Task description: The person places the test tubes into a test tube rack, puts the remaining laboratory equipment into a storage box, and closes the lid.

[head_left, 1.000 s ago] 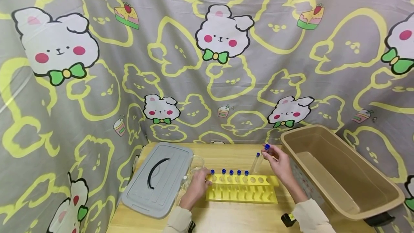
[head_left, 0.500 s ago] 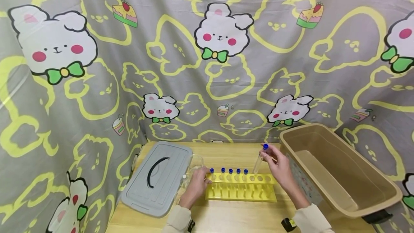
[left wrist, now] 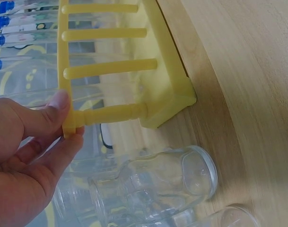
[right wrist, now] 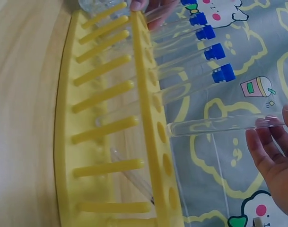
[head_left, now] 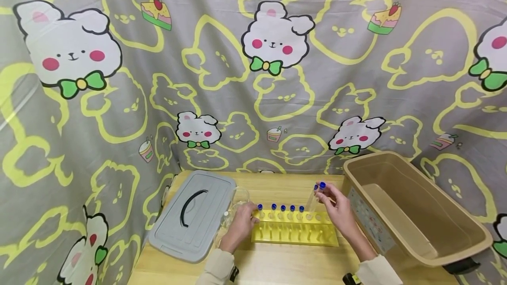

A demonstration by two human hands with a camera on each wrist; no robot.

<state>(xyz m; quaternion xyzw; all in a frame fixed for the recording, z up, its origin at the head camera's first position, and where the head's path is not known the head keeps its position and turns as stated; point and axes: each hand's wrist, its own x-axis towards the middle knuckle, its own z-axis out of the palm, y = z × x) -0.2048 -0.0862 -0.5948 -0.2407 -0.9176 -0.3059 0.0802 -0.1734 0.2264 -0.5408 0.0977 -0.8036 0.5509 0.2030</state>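
Observation:
A yellow test tube rack (head_left: pixel 295 239) stands on the table, with several blue-capped clear test tubes (right wrist: pixel 193 89) upright in its left part. My left hand (head_left: pixel 242 223) grips the left end of its top plate, the thumb (left wrist: pixel 60 105) on one face and fingers on the other. Above the rack's right part, my right hand (head_left: pixel 339 211) pinches another clear test tube (right wrist: pixel 205 126) near its blue cap (head_left: pixel 322 185). This tube is tilted. Its lower end is at a hole just right of the row; whether it has entered cannot be told. A further test tube (right wrist: pixel 134 176) lies behind the rack.
Clear glassware, including a bottle (left wrist: pixel 153 184), stands beside my left hand. Left of it lies a grey lid (head_left: pixel 194 219) with a black handle. A deep brown bin (head_left: pixel 420 214) stands on the right, close to my right forearm. A patterned curtain (head_left: pixel 277 100) hangs behind the table.
My right hand has come down and slightly left with the test tube, bringing its lower end to the rack. My left hand keeps its hold on the rack.

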